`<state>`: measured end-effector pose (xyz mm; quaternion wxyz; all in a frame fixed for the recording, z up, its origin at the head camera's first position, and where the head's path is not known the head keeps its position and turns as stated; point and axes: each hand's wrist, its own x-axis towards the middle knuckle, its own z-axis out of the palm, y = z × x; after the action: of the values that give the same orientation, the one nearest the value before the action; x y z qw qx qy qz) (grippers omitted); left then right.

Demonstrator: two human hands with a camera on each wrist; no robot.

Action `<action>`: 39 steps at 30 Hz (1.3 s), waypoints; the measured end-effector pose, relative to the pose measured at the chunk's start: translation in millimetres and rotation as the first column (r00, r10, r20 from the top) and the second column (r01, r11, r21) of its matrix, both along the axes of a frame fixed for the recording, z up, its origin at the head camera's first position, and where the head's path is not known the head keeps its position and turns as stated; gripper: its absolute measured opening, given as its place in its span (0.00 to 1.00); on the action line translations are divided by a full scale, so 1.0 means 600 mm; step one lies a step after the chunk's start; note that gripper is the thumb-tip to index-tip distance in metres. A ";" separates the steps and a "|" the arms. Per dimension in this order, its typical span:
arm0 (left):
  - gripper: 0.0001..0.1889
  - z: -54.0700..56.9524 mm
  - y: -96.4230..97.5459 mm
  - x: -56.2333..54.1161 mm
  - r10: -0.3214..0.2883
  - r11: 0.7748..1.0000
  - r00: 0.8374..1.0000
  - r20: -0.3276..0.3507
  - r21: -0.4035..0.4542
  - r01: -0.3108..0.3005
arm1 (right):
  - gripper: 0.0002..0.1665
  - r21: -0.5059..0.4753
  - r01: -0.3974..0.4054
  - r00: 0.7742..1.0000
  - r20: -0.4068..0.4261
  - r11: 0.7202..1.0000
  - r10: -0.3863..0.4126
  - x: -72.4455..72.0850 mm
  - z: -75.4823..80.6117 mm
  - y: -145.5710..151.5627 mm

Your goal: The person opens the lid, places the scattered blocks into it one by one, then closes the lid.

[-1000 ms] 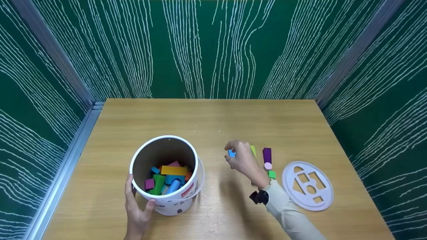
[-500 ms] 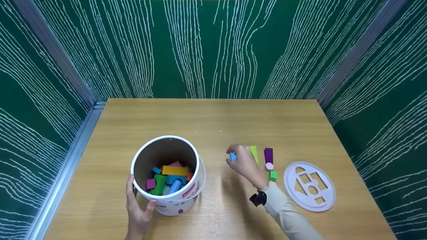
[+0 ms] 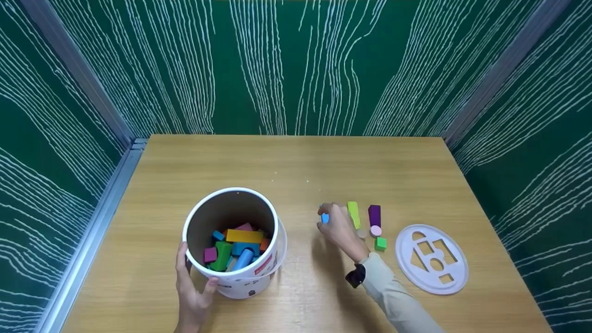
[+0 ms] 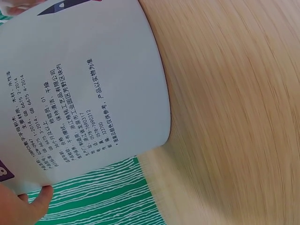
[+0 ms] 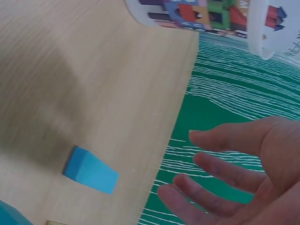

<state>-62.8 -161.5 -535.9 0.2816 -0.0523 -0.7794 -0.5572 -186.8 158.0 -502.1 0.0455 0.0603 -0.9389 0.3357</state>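
Observation:
In the head view a white bucket (image 3: 273, 240) of coloured wooden blocks stands left of centre. My left hand (image 3: 194, 296) holds it at the near left, thumb on the front and fingers along the left side. The left wrist view shows the printed bucket wall (image 4: 93, 84) with fingertips at its edge. My right hand (image 3: 340, 229) hovers near a blue block (image 3: 325, 218). In the right wrist view that hand (image 5: 234, 178) has its fingers spread, apart from the blue block (image 5: 91, 171) on the table.
Right of that hand lie a lime block (image 3: 354, 214), a dark purple block (image 3: 374, 216), a pink round block (image 3: 375, 231), a green cube (image 3: 380, 243) and a beige round piece (image 3: 361, 233). A white lid (image 3: 402, 249) with shaped holes lies further right. Green walls surround the table.
My right wrist has shifted slightly left and the hand down, so the lime block and the beige round piece show more. The head view has drifted a little. My left hand stays on the bucket.

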 end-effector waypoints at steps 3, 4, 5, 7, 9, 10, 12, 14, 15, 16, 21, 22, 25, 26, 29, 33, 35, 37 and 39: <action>0.47 0.001 0.001 0.001 0.009 1.000 1.000 0.023 0.003 -0.009 | 0.11 0.016 0.027 0.999 0.044 1.000 -0.027 -0.004 -0.010 0.000; 0.47 0.001 0.001 0.000 0.012 1.000 1.000 0.024 0.000 -0.012 | 0.11 0.019 0.031 0.998 0.053 0.999 -0.032 -0.005 -0.013 0.000; 0.47 0.001 0.001 0.000 0.016 1.000 1.000 0.023 -0.005 -0.016 | 0.10 0.027 0.037 0.997 0.062 0.999 -0.039 -0.006 -0.016 0.000; 0.46 0.002 0.001 -0.001 0.023 1.000 1.000 0.019 -0.014 -0.022 | 0.11 0.027 0.048 0.995 0.084 0.999 -0.050 -0.008 -0.023 -0.001; 0.46 0.003 0.000 -0.001 0.028 0.999 0.999 0.016 -0.022 -0.028 | 0.11 0.034 0.055 0.993 0.100 0.998 -0.058 -0.010 -0.028 -0.001; 0.46 0.003 0.000 -0.002 0.031 0.999 0.999 0.015 -0.027 -0.031 | 0.11 0.037 0.057 0.992 0.106 0.998 -0.060 -0.012 -0.032 -0.001; 0.47 0.002 -0.001 -0.001 0.031 0.999 0.999 0.015 -0.027 -0.030 | 0.12 0.040 0.071 0.986 0.148 0.997 -0.076 -0.016 -0.037 -0.002; 0.47 0.001 -0.001 -0.002 0.028 0.999 1.000 0.014 -0.027 -0.027 | 0.13 0.042 0.091 0.977 0.189 0.995 -0.097 -0.020 -0.042 -0.002; 0.47 0.001 -0.001 -0.002 0.026 0.999 1.000 0.013 -0.030 -0.026 | 0.13 0.041 0.100 0.972 0.208 0.994 -0.106 -0.022 -0.044 -0.001; 0.47 0.000 -0.001 -0.002 0.024 0.999 1.000 0.011 -0.033 -0.024 | 0.13 0.039 0.110 0.967 0.225 0.993 -0.116 -0.024 -0.047 -0.001; 0.48 0.000 -0.001 -0.003 0.028 0.999 0.999 0.023 -0.037 -0.027 | 0.14 0.046 0.118 0.969 0.212 0.992 -0.125 -0.028 -0.056 0.001; 0.48 0.000 -0.001 -0.003 0.030 0.999 0.999 0.027 -0.037 -0.029 | 0.14 0.045 0.115 0.972 0.200 0.992 -0.122 -0.028 -0.058 0.002; 0.47 -0.001 -0.002 -0.002 0.022 0.999 1.000 0.006 -0.026 -0.021 | 0.11 0.046 0.101 0.983 0.147 0.994 -0.107 -0.029 -0.064 0.004; 0.47 -0.001 -0.002 -0.002 0.019 1.000 1.000 -0.001 -0.024 -0.019 | 0.11 0.044 0.099 0.985 0.135 0.994 -0.104 -0.029 -0.066 0.004; 0.47 -0.001 -0.002 -0.002 0.014 1.000 1.000 -0.010 -0.022 -0.014 | 0.12 0.039 0.095 0.987 0.124 0.995 -0.099 -0.031 -0.071 0.006; 0.47 0.001 -0.001 -0.002 0.030 0.999 0.999 0.020 -0.035 -0.029 | 0.14 0.043 0.110 0.975 0.191 0.993 -0.116 -0.037 -0.078 0.008; 0.47 0.001 0.000 -0.002 0.037 0.999 0.999 0.036 -0.034 -0.036 | 0.14 0.063 0.113 0.968 0.219 0.992 -0.124 -0.039 -0.080 0.009; 0.46 0.001 0.001 -0.002 0.044 0.999 0.998 0.045 -0.034 -0.042 | 0.14 0.083 0.110 0.966 0.226 0.990 -0.126 -0.040 -0.082 0.010; 0.46 0.001 0.002 -0.002 0.047 0.998 0.998 0.049 -0.039 -0.045 | 0.13 0.099 0.108 0.966 0.227 0.989 -0.128 -0.040 -0.085 0.011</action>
<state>-63.7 -160.3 -535.0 0.2738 -0.0259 -0.7977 -0.5367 -210.9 164.6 -552.8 -0.0475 -0.0334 -0.9532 0.2967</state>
